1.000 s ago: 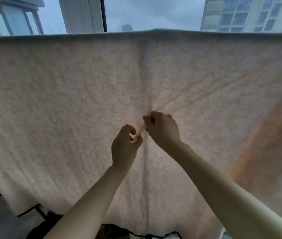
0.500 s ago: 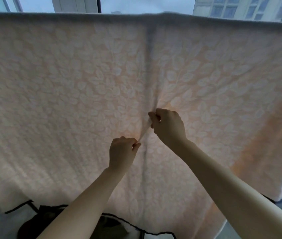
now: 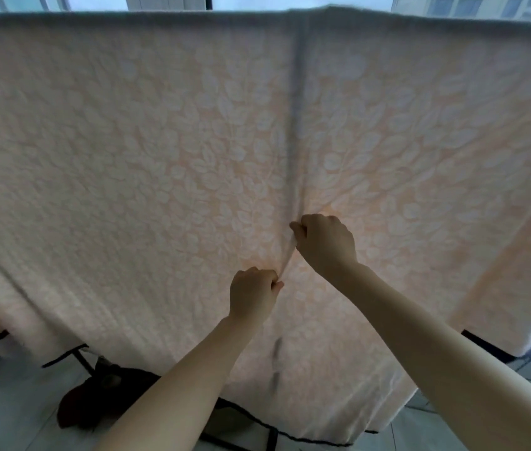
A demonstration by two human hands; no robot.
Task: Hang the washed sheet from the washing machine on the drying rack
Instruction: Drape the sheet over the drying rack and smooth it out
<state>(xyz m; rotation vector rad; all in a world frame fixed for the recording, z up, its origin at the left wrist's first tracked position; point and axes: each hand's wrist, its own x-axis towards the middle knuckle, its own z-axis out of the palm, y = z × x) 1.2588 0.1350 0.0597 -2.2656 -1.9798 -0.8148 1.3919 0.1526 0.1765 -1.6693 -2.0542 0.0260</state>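
Note:
A large pale peach sheet (image 3: pixel 147 151) with a white leaf pattern hangs spread over a high bar, filling most of the view. A vertical fold runs down its middle. My right hand (image 3: pixel 325 245) grips a pinch of that fold. Just below and to the left, my left hand (image 3: pixel 252 296) grips the same ridge of cloth with curled fingers. The rack's top bar is hidden under the sheet's upper edge. Black rack legs (image 3: pixel 78 356) show beneath the lower hem.
Windows (image 3: pixel 166 1) and buildings show above the sheet. A dark brown bundle (image 3: pixel 101 402) lies on the grey tiled floor (image 3: pixel 4 402) under the sheet at lower left. More black frame bars (image 3: pixel 270 441) run along the bottom.
My left hand has slid down the fold, away from my right hand, stretching the pinched cloth between them. The view has dropped, so less window shows above the sheet.

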